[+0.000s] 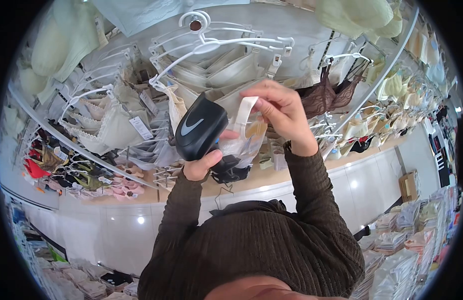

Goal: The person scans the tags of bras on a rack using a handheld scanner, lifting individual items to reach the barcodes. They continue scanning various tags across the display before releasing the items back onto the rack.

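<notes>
A black barcode scanner (200,125) with a grey curved mark on its head is gripped by my left hand (204,165), its head tilted up toward the hanging bras. To its right, my right hand (284,112) pinches a narrow white strip (245,111) between thumb and fingers. The strip runs down beside the scanner head, over a pale translucent piece (236,145) partly hidden by my left hand. Just above both hands, a white hanger (206,46) carries a cream bra (175,100), which the scanner partly covers.
White bras (109,122) with tags hang on the left, and a brown lace bra (331,92) hangs on the right. A curved metal rail (81,142) crosses the left side. Behind me, packaged garments (399,265) lie stacked, and a cardboard box (408,186) stands on the tiled floor.
</notes>
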A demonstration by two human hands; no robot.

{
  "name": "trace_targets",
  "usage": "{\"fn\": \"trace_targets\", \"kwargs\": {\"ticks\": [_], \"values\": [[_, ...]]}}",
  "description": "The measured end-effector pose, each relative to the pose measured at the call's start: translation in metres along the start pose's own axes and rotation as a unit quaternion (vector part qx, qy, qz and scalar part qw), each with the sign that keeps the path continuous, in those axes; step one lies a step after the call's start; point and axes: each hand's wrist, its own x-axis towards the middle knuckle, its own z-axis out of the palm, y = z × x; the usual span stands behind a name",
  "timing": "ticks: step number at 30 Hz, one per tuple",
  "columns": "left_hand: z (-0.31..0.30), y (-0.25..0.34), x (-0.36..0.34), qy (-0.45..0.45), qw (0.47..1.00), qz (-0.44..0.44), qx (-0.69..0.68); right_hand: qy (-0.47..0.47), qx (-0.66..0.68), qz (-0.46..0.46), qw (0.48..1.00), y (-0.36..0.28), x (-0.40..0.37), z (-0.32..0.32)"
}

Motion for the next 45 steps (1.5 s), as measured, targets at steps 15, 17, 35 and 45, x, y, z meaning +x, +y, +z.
{"fn": "trace_targets", "kwargs": {"ticks": [15,17,35,45], "values": [[0.003,0.011,0.01,-0.039,0.997,0.042,0.044,0.017,-0.071,-0.084,0.994,-0.023,0.016,0.0],[-0.003,-0.006,0.01,-0.005,0.998,0.068,0.007,0.021,-0.032,-0.051,0.998,-0.022,0.014,0.003],[0.036,0.011,0.012,0.079,0.994,0.067,0.017,0.002,0.088,-0.043,0.995,-0.029,0.01,0.026],[0.032,0.005,0.006,0.06,0.993,0.098,0.001,0.058,0.124,-0.008,0.991,-0.032,0.009,0.031]]}}
